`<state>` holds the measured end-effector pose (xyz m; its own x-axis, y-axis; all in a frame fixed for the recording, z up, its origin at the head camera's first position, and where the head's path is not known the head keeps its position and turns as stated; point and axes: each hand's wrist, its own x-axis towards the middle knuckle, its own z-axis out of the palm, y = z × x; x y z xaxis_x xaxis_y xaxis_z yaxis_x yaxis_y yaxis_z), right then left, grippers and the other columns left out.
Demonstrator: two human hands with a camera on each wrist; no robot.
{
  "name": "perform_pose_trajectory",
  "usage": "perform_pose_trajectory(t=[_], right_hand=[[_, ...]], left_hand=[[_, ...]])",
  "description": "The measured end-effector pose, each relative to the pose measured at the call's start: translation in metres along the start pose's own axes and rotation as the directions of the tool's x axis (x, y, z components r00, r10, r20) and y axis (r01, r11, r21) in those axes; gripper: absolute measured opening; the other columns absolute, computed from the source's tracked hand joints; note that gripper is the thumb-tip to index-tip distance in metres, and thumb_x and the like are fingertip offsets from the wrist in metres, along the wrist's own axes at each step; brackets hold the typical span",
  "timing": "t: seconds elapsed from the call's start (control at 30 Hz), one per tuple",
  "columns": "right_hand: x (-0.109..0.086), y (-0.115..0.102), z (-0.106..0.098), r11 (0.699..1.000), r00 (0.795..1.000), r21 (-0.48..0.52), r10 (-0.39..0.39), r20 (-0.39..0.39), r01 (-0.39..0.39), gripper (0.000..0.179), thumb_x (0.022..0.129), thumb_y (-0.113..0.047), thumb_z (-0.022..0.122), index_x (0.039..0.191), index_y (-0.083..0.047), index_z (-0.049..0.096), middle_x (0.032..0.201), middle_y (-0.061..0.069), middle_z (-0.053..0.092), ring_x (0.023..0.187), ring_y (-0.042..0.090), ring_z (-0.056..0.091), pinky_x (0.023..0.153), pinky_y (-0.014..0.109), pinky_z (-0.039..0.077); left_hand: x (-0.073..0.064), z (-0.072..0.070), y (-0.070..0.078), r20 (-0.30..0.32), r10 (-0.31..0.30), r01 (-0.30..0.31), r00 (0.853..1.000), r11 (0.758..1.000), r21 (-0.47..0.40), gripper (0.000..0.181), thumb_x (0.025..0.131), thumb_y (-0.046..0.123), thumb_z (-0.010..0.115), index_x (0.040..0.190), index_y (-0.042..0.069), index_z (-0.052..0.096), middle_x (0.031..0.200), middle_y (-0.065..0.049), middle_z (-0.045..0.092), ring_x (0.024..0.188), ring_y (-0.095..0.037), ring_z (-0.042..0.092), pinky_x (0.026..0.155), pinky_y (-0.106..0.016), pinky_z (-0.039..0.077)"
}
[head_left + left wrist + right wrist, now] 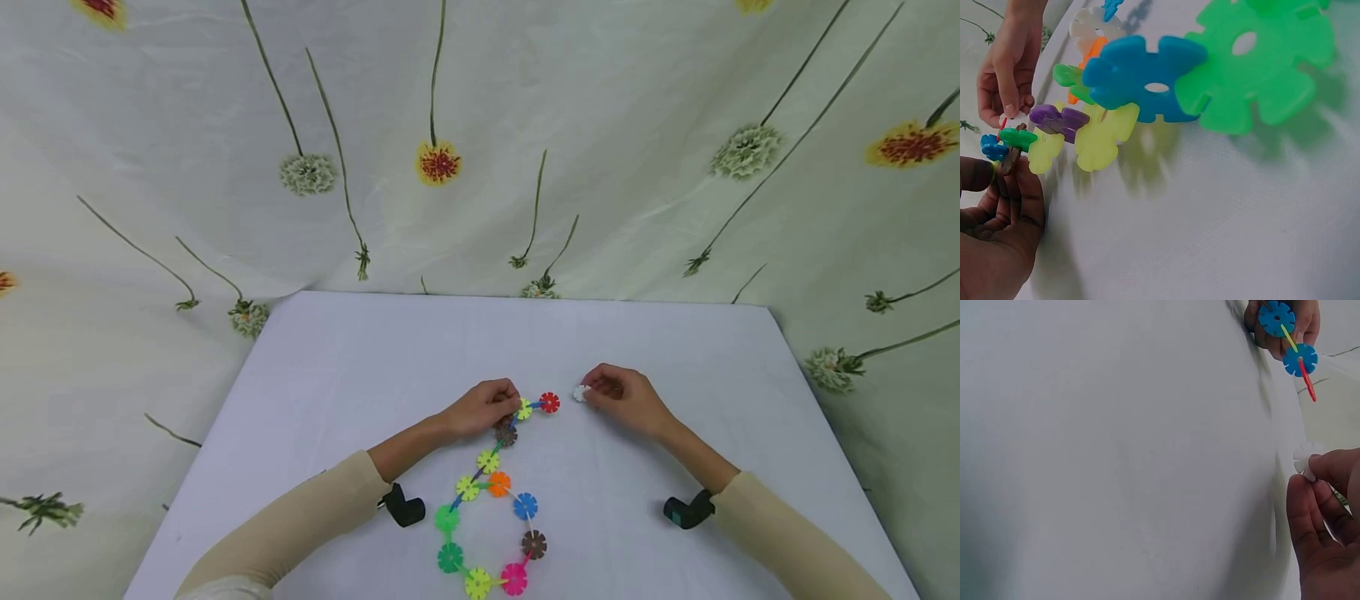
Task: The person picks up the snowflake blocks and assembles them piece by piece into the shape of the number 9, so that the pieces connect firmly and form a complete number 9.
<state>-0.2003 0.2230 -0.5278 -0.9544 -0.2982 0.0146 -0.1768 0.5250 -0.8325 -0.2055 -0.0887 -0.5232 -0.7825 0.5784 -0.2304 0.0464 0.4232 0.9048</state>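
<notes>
A chain of colourful notched interlocking discs lies on the table, with a closed ring at its near end that includes a pink disc [514,578] and an orange disc [499,483]. My left hand [482,408] pinches the chain near its far end, by a yellow disc [524,408] and a brown disc [507,434]. Past those fingers a red disc [550,402] ends the chain. Between thumb and fingertips my right hand [628,402] holds a loose white disc [1305,457], a short gap to the right of the red one. My left fingers partly hide the chain.
A white cloth covers the table [360,350]. Behind it hangs a flower-patterned curtain [480,225]. Black wrist cameras sit at the left sleeve [330,504] and the right sleeve [787,533].
</notes>
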Motion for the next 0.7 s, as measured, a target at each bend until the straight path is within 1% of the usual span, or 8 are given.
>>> perform_pose_trajectory(t=[0.1,0.33,0.47,0.7], right_hand=[[-0.001,-0.004,0.005,1.0,1.0,0.009,-0.012,0.005,0.012,0.014,0.099,-0.014,0.077,0.112,-0.011,0.077,0.106,0.008,0.077,0.095,0.017,0.068,0.084,0.017,0.057],[-0.002,-0.012,0.017,0.998,0.999,0.031,-0.049,0.004,0.049,0.013,0.098,-0.012,0.079,0.111,-0.013,0.077,0.105,0.006,0.077,0.092,0.015,0.067,0.084,0.017,0.058],[-0.003,-0.015,0.019,0.997,0.997,0.029,-0.071,0.001,0.071,0.014,0.097,-0.012,0.079,0.111,-0.012,0.077,0.106,0.006,0.077,0.091,0.014,0.067,0.084,0.017,0.058],[-0.005,-0.017,0.022,0.996,0.996,0.033,-0.083,-0.023,0.084,0.015,0.097,-0.01,0.079,0.112,-0.012,0.077,0.108,0.006,0.078,0.092,0.01,0.067,0.084,0.017,0.059]], left_hand=[[-0.001,0.0,0.0,0.0,-0.001,0.001,1.0,1.0,-0.003,0.021,0.113,0.02,0.053,0.114,0.001,0.063,0.09,-0.002,0.061,0.082,-0.013,0.055,0.077,-0.022,0.049],[-0.001,-0.001,0.0,-0.008,0.005,-0.005,1.0,1.0,0.001,0.022,0.113,0.02,0.053,0.114,0.0,0.063,0.09,-0.003,0.061,0.081,-0.012,0.055,0.079,-0.024,0.049],[-0.001,-0.001,0.001,-0.009,0.011,-0.01,1.0,1.0,0.007,0.021,0.113,0.019,0.052,0.114,0.001,0.063,0.089,-0.002,0.061,0.081,-0.013,0.055,0.078,-0.023,0.049],[-0.001,0.0,0.0,-0.014,0.001,-0.001,1.0,1.0,0.014,0.02,0.113,0.019,0.052,0.114,0.002,0.063,0.089,-0.001,0.06,0.081,-0.012,0.055,0.078,-0.023,0.049]])
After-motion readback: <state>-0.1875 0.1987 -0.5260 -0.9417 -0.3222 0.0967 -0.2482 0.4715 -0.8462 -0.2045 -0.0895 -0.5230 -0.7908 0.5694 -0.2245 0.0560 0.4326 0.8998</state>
